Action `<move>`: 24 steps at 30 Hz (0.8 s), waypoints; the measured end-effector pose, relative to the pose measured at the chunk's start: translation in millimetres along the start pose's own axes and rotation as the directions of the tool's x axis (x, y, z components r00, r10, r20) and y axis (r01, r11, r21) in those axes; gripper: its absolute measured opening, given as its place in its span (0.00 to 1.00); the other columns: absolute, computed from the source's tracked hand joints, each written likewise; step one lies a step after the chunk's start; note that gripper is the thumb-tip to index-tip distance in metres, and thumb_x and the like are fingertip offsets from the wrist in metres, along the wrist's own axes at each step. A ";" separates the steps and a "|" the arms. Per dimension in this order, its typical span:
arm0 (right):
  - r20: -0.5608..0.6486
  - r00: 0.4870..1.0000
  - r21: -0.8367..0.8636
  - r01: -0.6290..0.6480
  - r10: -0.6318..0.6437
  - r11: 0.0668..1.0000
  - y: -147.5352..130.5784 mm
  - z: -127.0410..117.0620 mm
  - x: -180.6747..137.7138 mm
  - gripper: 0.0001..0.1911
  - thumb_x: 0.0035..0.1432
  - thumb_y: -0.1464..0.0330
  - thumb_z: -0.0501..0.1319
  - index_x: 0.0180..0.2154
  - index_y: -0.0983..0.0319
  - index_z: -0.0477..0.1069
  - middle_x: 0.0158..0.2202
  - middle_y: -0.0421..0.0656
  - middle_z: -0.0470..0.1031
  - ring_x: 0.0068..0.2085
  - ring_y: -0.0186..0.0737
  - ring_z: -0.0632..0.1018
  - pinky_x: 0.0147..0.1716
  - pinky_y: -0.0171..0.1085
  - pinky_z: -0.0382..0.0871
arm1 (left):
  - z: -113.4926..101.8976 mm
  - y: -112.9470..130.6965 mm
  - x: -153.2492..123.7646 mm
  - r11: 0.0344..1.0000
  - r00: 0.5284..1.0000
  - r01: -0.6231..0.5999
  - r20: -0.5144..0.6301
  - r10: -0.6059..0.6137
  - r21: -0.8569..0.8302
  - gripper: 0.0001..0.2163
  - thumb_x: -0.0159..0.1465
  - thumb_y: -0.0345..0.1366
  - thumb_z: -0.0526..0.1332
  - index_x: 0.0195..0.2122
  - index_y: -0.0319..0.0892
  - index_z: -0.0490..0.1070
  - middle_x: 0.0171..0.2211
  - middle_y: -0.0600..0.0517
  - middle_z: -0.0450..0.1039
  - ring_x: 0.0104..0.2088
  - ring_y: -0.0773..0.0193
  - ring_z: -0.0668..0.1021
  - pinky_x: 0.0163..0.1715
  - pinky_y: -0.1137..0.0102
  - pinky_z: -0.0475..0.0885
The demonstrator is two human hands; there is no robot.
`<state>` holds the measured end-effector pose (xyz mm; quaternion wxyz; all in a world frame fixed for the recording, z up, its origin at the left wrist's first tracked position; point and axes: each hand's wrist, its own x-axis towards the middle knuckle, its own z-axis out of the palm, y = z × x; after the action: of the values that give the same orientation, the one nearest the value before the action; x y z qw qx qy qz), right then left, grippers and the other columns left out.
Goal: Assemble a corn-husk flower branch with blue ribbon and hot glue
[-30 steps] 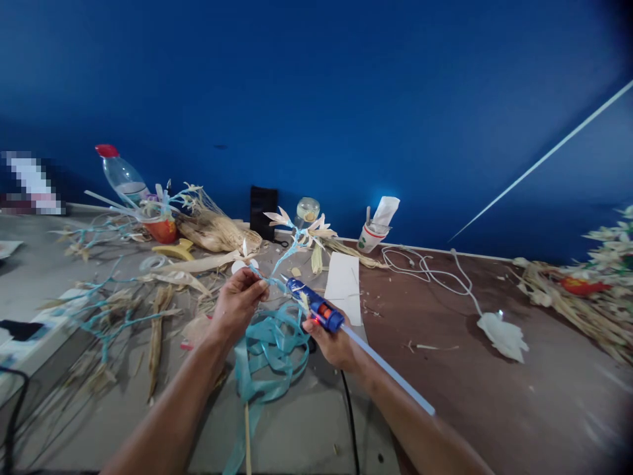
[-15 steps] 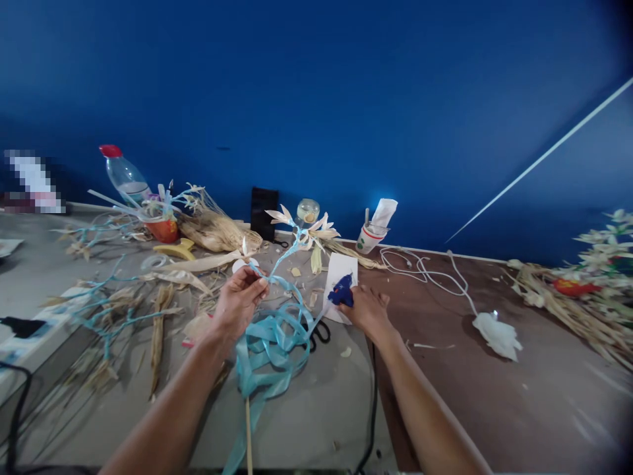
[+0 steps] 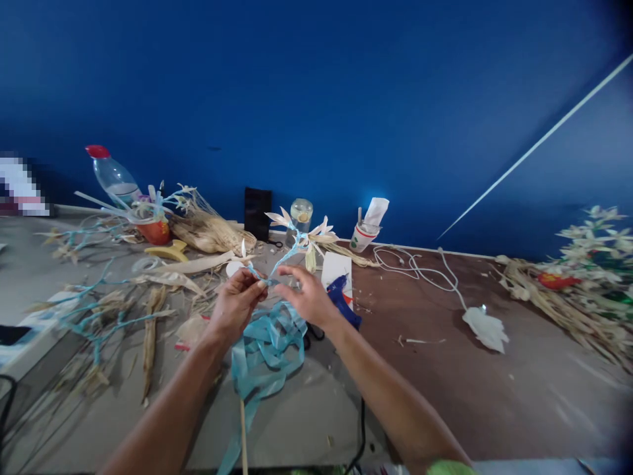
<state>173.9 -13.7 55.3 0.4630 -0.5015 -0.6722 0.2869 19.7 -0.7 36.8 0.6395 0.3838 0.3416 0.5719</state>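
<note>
Pinched in my left hand is a flower stem wrapped in light-blue ribbon, near where it forks. Pale dried-husk flowers top the stem. My right hand reaches in from the right, thumb and fingers apart, close to the stem; whether its fingertips touch the ribbon I cannot tell. Loose blue ribbon lies heaped below both hands, with a thin stick under it. A blue glue gun rests on a white card, to the right of my right hand. Black scissor handles are partly hidden.
Blue-wrapped branches and dried husks cover the left side. A red-capped bottle, a red cup, a glass jar and a white cup line the back. White flowers lie far right.
My right hand has let go of the glue gun, which now lies on the card. That hand has moved left to the stem. My left hand still grips the stem.
</note>
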 end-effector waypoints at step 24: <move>-0.218 0.976 -0.046 -0.031 0.021 0.998 -4.8 46.7 -10.0 0.11 0.58 0.69 0.51 0.32 0.62 0.71 0.31 0.45 0.75 0.34 0.39 0.74 0.36 0.35 0.66 | 4.6 -9.3 -11.9 0.688 0.872 -0.308 -0.094 0.480 0.657 0.03 0.54 0.29 0.60 0.25 0.43 0.73 0.23 0.54 0.69 0.25 0.66 0.68 0.29 0.73 0.62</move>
<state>130.1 -21.1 37.1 0.5176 -0.5498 -0.6177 0.2197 26.8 -13.4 30.7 0.2864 0.5597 0.4996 0.5959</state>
